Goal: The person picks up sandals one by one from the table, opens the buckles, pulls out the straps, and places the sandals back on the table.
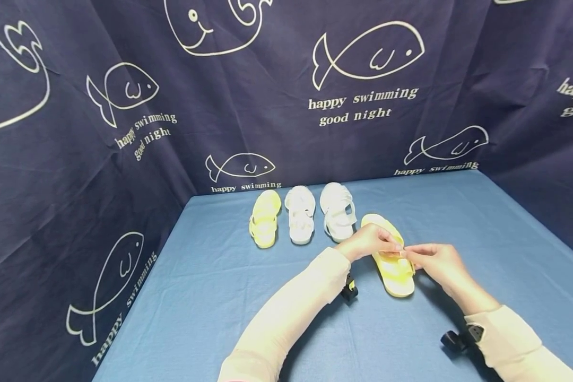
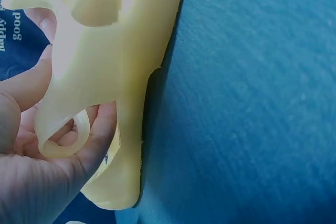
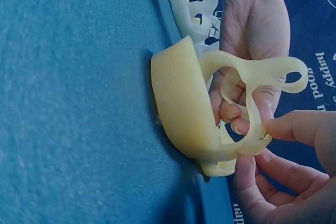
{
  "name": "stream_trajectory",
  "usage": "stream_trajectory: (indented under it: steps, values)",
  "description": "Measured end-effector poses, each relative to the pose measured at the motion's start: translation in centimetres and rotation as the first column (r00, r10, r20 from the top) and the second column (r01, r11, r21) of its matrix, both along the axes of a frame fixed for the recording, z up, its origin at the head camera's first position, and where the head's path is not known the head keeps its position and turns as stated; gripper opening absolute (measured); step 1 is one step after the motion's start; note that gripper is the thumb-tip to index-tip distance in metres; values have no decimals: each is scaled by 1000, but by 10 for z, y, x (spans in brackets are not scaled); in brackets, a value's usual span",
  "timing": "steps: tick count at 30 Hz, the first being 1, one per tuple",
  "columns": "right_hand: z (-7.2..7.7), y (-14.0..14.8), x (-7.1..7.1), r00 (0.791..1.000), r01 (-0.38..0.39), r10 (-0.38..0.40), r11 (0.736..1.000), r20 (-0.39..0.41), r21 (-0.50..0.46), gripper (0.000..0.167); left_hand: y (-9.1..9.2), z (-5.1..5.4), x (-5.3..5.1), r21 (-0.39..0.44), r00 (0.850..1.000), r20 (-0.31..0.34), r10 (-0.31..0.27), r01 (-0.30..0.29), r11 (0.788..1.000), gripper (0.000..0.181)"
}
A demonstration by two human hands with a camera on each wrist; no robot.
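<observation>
Head view: three sandals (image 1: 300, 212) sit aligned; left hand (image 1: 370, 241) and right hand (image 1: 439, 261), fingers closed, pinch a strap (image 3: 255, 116), seemingly unfastened, on the fourth sandal (image 1: 398, 277).

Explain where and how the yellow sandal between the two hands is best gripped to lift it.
Probably by the rounded heel end of the yellow sandal, coming from the near side. That end points toward the wearer, clear of the left hand and right hand, and looks thick and solid, whereas the straps look thin.
</observation>
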State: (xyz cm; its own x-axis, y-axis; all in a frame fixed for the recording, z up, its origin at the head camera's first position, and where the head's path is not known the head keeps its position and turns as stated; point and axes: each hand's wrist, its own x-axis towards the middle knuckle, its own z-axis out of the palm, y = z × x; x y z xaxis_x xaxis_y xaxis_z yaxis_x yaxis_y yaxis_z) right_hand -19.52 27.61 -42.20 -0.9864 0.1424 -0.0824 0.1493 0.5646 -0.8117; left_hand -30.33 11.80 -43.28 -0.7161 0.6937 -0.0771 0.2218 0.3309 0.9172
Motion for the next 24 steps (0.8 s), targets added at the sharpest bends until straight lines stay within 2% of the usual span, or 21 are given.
stream_trajectory:
  steps: [5, 12, 20, 24]
  values:
    - [-1, -2, 1, 999, 41, -41, 999, 3, -22, 51, -1, 1, 1, -26, 999, -43, 14, -15, 1000, 15]
    - [-3, -2, 0, 995, 98, -98, 995, 4, -14, 56, -4, 1, 1, 27, 1000, 10, 5, -5, 1000, 16]
    - [-6, -2, 1, 997, 82, -82, 996, 18, -37, 58, -10, 1, 1, 39, 999, 17, 32, -33, 999, 16]
    - [-6, -2, 1, 997, 78, -78, 994, 5, -70, 57, -12, 3, 1, 37, 998, 44, 55, -57, 998, 16]
